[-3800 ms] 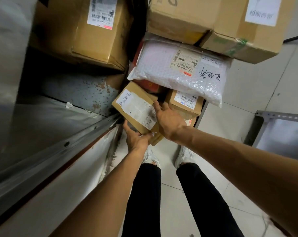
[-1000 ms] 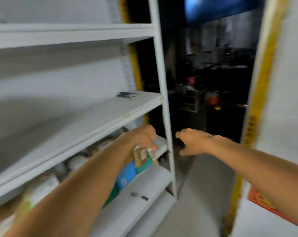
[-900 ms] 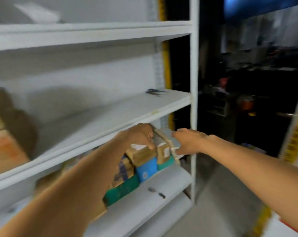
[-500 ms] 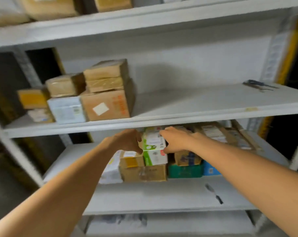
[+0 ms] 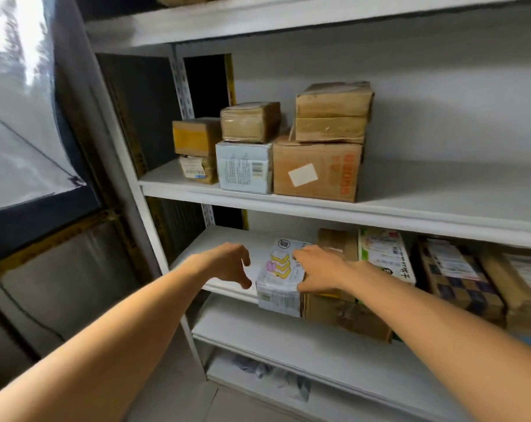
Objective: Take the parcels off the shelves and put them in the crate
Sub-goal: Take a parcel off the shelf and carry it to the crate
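Observation:
A white parcel with yellow and pink pictures (image 5: 281, 275) lies at the left end of a row of parcels on the middle shelf (image 5: 227, 292). My right hand (image 5: 319, 269) rests on its right side, fingers on top and thumb at its front corner. My left hand (image 5: 230, 263) hovers just left of it, fingers spread and curled, holding nothing. To the right lie a brown box (image 5: 337, 242), a green-and-white box (image 5: 386, 254) and a checkered box (image 5: 459, 278). The crate is not in view.
The upper shelf (image 5: 410, 205) carries several brown cartons and a white box (image 5: 244, 167). A lower shelf (image 5: 303, 348) and crumpled plastic (image 5: 273, 373) lie below. A white upright (image 5: 142, 202) and a dark window frame stand at left.
The view has swung left along the shelving. Both hands have shifted from the stacked boxes to the white pictured parcel at the row's left end.

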